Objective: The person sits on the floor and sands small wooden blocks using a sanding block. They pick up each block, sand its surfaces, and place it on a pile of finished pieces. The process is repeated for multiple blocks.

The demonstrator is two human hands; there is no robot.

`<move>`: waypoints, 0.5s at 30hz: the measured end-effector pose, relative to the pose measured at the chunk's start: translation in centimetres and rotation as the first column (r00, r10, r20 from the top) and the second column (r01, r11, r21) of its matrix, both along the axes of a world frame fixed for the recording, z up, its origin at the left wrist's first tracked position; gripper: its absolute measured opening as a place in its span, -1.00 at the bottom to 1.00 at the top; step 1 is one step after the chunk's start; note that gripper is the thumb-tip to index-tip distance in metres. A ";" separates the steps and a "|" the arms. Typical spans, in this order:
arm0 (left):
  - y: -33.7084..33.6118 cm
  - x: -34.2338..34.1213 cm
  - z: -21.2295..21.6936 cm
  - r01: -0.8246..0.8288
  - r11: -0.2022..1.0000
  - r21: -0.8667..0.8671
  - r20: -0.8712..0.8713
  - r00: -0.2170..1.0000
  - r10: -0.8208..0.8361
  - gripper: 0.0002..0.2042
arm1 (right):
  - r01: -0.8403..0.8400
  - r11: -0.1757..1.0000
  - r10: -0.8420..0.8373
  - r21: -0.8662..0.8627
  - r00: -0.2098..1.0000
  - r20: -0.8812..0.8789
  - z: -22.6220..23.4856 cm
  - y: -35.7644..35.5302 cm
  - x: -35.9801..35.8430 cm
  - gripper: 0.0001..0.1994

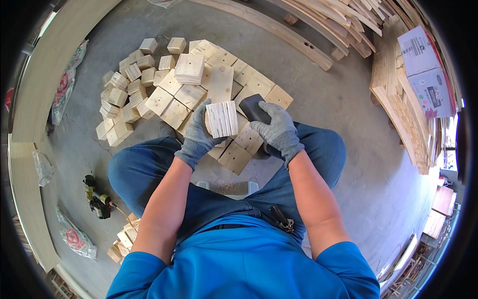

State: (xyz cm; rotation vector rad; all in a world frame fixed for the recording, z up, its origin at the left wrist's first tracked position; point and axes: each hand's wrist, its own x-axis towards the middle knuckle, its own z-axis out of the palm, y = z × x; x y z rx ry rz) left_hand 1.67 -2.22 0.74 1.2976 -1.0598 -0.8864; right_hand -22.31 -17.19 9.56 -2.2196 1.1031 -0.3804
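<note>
My left hand, in a grey knit glove, grips a wooden block from its left side. The block's rough, striped face is turned up toward me. In my right hand, also gloved, is a black block with rounded corners, whose exact kind I cannot make out. It is just right of the wooden block, apart from it. Beneath both hands spreads a low platform of square wooden blocks, many with a small hole. A thicker block and a flat board lie on top of it.
Loose wooden blocks are heaped left of the platform. A green-black power tool with a hose lies at lower left, near a plastic bag. Stacked boards and a white carton stand at right; a long beam lies behind.
</note>
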 end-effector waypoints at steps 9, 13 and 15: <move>1.4 -0.4 1.4 0.061 0.997 0.048 -0.149 0.987 -0.053 0.24 | -0.070 0.997 0.070 -0.032 0.998 0.004 -0.2 1.1 0.9 -0.28; 1.6 0.5 0.4 -0.032 0.999 0.038 0.167 0.986 0.025 0.23 | -0.067 0.997 0.066 -0.038 0.997 -0.026 -0.2 1.2 1.8 -0.28; 1.5 0.6 0.0 -0.054 0.995 0.079 0.229 0.973 0.035 0.23 | -0.070 0.996 0.068 -0.051 0.997 -0.039 -0.2 1.2 2.1 -0.28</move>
